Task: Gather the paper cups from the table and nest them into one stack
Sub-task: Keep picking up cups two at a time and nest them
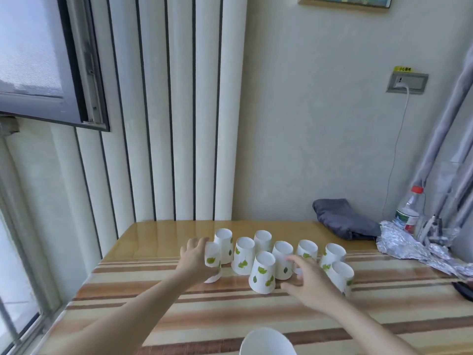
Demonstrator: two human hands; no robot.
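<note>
Several white paper cups with green leaf prints stand upside down in a cluster on the striped table [230,313]. My left hand [195,260] is closed around the leftmost cup [212,258], which tilts off the table. My right hand [311,283] hovers open, fingers spread, between the front middle cup [263,272] and the front right cup [341,276], touching neither clearly. Behind them stand more cups, such as the back left one [224,243] and the back right one [332,256]. One more white cup [267,342] shows at the bottom edge, near me.
A grey folded cloth [343,221] lies at the back right of the table. Crumpled foil [409,245] and a plastic bottle [409,211] sit at the right edge. A dark object [463,290] lies at far right. A radiator [166,111] and wall stand behind the table.
</note>
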